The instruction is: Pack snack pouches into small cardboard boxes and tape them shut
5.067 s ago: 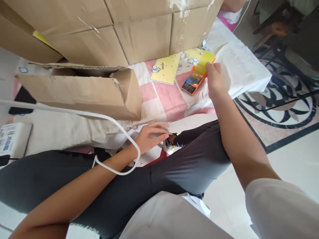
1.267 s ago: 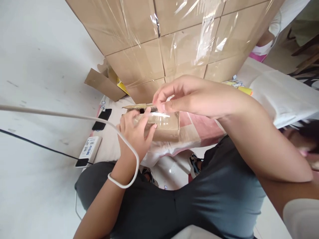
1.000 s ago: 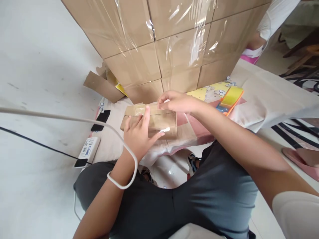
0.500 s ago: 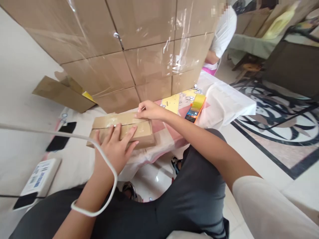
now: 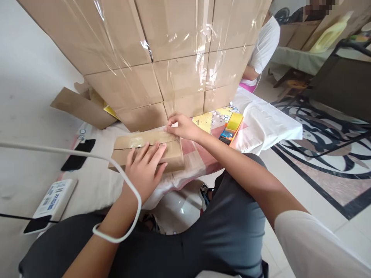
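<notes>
A small brown cardboard box (image 5: 121, 156) lies on the cloth-covered table, its top flaps meeting along a dark seam. Shiny clear tape (image 5: 136, 142) shows on its top left part. My left hand (image 5: 145, 168) rests on the near side of the top, palm down with fingers stretched out. At the far right of the top, my right hand (image 5: 182, 126) has thumb and forefinger pinched together against the surface; whatever is between the fingertips is too small to make out. A white cord (image 5: 130, 185) loops around my left wrist.
Taped cardboard boxes (image 5: 182, 77) form a tall stack behind. An orange and blue tape dispenser (image 5: 231, 128) with a yellow roll lies right. An opened carton (image 5: 84, 110), black phone-like object (image 5: 78, 155) and white box (image 5: 53, 202) are left. Another person's white sleeve (image 5: 265, 42) shows behind the stack.
The view has shifted slightly, so everything sits a little further right. My left hand's fingers are closer together on the box. My right hand stays pinched at the far right of the top.
</notes>
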The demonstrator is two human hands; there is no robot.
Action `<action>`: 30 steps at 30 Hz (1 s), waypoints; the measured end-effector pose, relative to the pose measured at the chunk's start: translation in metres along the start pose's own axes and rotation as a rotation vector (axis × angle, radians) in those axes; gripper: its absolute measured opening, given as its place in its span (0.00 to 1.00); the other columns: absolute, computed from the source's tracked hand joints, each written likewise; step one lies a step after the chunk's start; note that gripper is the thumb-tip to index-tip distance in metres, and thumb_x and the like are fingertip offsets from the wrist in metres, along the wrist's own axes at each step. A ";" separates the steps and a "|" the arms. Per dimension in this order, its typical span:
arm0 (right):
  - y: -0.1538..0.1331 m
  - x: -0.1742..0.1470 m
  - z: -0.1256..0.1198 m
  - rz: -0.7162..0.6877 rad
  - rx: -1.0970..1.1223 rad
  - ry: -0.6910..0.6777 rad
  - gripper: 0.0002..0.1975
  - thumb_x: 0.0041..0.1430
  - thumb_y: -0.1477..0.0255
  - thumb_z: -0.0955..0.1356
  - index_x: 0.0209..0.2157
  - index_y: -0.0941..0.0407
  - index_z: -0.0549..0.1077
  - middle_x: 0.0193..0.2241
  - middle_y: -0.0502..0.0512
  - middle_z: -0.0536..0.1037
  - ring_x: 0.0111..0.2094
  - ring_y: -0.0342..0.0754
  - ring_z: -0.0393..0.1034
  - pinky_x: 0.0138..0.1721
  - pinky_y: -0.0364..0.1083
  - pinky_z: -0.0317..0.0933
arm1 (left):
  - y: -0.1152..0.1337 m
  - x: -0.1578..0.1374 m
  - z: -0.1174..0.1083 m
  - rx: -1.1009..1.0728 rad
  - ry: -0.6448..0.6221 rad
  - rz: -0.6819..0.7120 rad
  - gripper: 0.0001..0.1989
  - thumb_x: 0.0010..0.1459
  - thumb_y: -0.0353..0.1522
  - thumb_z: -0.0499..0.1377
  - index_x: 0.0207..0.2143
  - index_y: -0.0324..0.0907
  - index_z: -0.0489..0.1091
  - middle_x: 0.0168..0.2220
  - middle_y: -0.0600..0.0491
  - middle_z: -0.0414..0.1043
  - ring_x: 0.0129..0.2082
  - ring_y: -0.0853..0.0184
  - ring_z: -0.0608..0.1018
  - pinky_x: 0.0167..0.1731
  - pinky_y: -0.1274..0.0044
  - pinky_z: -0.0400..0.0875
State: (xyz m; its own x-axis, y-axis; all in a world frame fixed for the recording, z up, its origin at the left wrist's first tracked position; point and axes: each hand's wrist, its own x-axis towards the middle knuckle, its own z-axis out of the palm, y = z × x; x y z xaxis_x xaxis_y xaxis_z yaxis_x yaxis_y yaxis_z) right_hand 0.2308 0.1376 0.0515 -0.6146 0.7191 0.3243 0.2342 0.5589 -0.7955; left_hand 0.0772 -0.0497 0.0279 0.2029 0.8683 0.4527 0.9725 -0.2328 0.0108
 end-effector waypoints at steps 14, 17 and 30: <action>0.051 0.021 -0.086 0.327 -0.571 0.504 0.12 0.56 0.77 0.72 0.41 0.58 0.69 0.52 0.64 0.69 0.57 0.61 0.66 0.61 0.63 0.59 | 0.003 -0.005 0.001 0.074 0.029 0.045 0.24 0.71 0.37 0.54 0.66 0.44 0.66 0.69 0.48 0.65 0.70 0.44 0.63 0.63 0.55 0.53; 0.094 0.004 -0.167 0.289 -0.527 0.806 0.04 0.60 0.74 0.69 0.34 0.55 0.68 0.45 0.60 0.71 0.51 0.55 0.67 0.61 0.60 0.59 | -0.002 -0.006 0.004 0.063 0.083 0.107 0.23 0.71 0.35 0.55 0.66 0.44 0.64 0.66 0.49 0.70 0.69 0.48 0.66 0.62 0.58 0.53; 0.226 -0.104 -0.207 0.595 -0.691 0.463 0.22 0.65 0.67 0.63 0.58 0.52 0.77 0.65 0.64 0.69 0.65 0.67 0.55 0.63 0.71 0.50 | -0.001 0.008 0.005 0.069 0.144 0.141 0.20 0.69 0.36 0.57 0.62 0.44 0.68 0.58 0.48 0.77 0.56 0.51 0.78 0.53 0.59 0.59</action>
State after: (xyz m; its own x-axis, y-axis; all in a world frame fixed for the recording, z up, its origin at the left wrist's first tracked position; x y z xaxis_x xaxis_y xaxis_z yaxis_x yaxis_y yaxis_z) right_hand 0.5037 0.2746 -0.0559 0.0602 0.9649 0.2558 0.8797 0.0699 -0.4704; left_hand 0.0783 -0.0402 0.0266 0.3242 0.7561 0.5686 0.9420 -0.3131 -0.1209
